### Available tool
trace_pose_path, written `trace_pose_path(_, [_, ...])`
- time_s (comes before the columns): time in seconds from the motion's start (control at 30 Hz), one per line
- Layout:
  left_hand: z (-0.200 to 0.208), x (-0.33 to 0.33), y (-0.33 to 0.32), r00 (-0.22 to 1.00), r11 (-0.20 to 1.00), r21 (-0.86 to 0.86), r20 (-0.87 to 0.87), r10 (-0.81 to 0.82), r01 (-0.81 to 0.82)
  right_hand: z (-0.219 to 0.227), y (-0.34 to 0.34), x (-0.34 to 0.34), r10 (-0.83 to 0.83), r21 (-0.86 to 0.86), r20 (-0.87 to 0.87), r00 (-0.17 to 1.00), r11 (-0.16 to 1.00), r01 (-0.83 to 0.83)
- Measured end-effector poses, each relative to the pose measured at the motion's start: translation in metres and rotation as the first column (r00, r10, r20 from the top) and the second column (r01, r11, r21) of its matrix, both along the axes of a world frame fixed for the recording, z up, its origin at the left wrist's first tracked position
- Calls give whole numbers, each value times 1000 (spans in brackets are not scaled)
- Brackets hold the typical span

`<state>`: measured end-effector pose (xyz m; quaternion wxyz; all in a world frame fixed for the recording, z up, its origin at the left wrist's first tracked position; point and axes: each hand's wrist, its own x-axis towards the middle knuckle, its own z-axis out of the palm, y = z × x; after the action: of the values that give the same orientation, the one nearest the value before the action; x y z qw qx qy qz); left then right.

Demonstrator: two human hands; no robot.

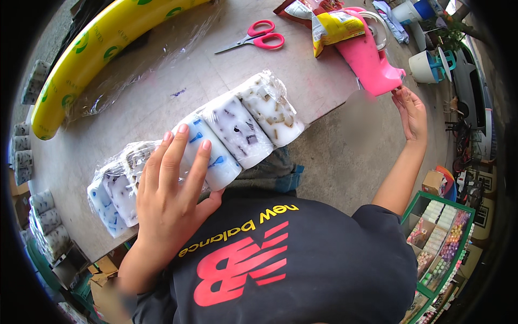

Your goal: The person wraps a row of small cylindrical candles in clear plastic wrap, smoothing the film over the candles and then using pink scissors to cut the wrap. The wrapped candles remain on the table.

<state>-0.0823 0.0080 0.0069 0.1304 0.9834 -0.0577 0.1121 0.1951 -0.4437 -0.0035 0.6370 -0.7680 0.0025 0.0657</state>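
A row of thick white blocks with blue, purple and brown flecks (237, 129), wrapped in clear film, lies slantwise along the near edge of the table. My left hand (172, 173) rests on the row, fingers stretched and apart, its thumb by a blue-flecked block. More wrapped blocks (110, 202) show to its left. At the right, my right hand (411, 110) has its thumb and fingertips pinched together at the cutting end of a pink tape dispenser (372, 62). Whatever lies between those fingertips is too small to make out. Scissors with pink handles (256, 38) lie beyond the row.
A yellow printed plastic tube (75, 70) arches over the far left of the table (318, 81). Loose clear film (145, 70) lies beside it. A red and yellow snack bag (334, 29) leans on the dispenser. Similar blocks (51, 221) stand at left; a green-framed display case (437, 237) stands right.
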Motion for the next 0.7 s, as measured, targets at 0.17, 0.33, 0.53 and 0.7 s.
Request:
trace_pose_path(0.17, [-2,-3,-1,999,998,-52,7,44,-43,-11,11,7,-64,-401,369,927,889,221])
trace_pose_path(0.33, [-5,-3,2,999,992,-116,-3,37,-38,28,24,-8,66,-844,522,850,183,504])
trace_pose_path(0.53, [-9,-4,4,1000,992,-122,-6,22,-23,59,111,-30,-10,-235,304,953,968,85])
trace_pose_path(0.7, [-17,-4,3,998,987,-158,51,27,-19,82,284,-79,466,-44,-216,858,873,-486])
